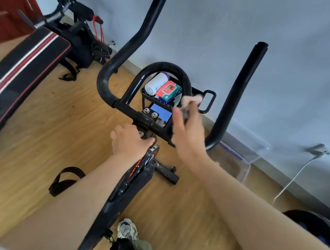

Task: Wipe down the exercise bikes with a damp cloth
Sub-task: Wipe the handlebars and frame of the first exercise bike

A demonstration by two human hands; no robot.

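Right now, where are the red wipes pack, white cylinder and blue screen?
Red plastic wipes pack (168, 89): head view, its red top.
White cylinder (155, 84): head view, its side.
Small square blue screen (161, 114): head view, blue upper part.

One cam only, head-worn, wide-angle, aimed fwd + down along both forearms. Close-in: left hand (128, 141) gripping the stem (146, 136) and right hand (187, 130) holding a cloth (191, 100) sit mid-frame, handlebar (109, 69) just beyond the fingers. Horizon rolled: wall (286, 26) fills the far side past the fingertips, floor (51, 125) left of and behind them. Right fingers (177, 116) + cloth motion-blurred.
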